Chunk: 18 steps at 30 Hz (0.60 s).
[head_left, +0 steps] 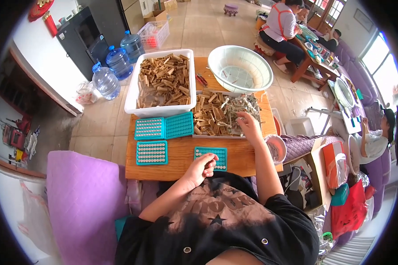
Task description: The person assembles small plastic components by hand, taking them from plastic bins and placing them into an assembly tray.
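Observation:
My left hand (202,168) is closed above the front edge of the wooden table; whatever its fingers hold is hidden. Just behind it lies a small teal tray (222,152) with round white pieces in some of its holes, partly covered by the hand. Farther up, my right hand (250,127) dips its bent fingers into the right part of a shallow box (219,135). There they touch a heap of small greyish pieces (242,105); anything pinched is too small to make out. Short brown curved pieces (209,112) fill the box's left part.
Left on the table (148,173) are a filled teal tray (151,153) and an open teal case (149,128). Behind stand a white bin (130,101) of brown pieces and a pale green basin (216,73). A pink-rimmed bucket (276,149) is beside my right forearm. People sit at right.

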{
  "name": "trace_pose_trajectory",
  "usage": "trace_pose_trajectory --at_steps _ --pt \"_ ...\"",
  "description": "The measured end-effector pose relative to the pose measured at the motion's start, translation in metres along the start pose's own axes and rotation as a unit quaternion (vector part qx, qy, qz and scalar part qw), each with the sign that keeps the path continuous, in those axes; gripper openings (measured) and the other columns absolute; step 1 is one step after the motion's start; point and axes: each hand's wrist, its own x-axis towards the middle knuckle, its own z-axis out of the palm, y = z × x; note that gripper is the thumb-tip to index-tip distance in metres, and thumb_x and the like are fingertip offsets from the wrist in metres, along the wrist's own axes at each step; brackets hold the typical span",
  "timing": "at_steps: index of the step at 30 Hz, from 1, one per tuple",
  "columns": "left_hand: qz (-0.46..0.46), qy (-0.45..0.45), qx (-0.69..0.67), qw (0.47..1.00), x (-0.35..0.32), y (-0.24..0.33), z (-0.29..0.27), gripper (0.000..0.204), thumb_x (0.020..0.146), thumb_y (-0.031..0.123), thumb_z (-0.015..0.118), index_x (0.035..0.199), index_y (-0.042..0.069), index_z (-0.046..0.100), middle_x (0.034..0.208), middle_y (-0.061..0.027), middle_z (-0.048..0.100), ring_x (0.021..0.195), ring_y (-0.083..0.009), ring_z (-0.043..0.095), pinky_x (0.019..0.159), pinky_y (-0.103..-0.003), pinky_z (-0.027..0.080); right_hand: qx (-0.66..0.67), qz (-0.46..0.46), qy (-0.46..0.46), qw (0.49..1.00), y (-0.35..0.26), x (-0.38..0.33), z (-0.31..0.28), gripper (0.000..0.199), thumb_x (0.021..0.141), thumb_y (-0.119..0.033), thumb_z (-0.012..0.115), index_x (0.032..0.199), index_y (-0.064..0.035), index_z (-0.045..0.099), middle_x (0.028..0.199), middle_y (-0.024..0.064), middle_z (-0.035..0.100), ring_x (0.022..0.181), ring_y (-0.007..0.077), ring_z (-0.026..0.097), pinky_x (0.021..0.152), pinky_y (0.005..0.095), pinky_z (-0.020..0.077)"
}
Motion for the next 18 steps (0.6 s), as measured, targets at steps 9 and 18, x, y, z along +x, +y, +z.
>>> trace_pose_trajectory --at_steps 9,18 --pt "-0.027 -0.012 0.028 0.999 0.003 -0.005 0.003 0.019 0.094 0.023 0.046 0.089 0.006 0.053 0.066 0.0046 0.042 0.046 -0.0032 0.033 0.044 -0.019 0.028 -0.250 0.047 0.108 0.961 0.008 0.045 0.031 0.025 0.080 -0.032 0.062 0.093 -0.0102 0.066 0.081 0.0083 0.065 0.074 0.0259 0.062 0.066 0.0364 0.0489" --pt "-0.035 -0.015 0.006 0.999 0.001 -0.008 -0.011 0.019 0.093 0.025 0.047 0.091 0.007 0.053 0.065 0.0050 0.043 0.046 -0.0035 0.033 0.044 -0.019 0.028 -0.070 0.009 0.166 0.984 -0.021 0.054 0.016 0.013 0.079 -0.014 0.064 0.089 -0.0065 0.066 0.078 0.0062 0.061 0.069 0.0153 0.058 0.063 0.0258 0.0462"
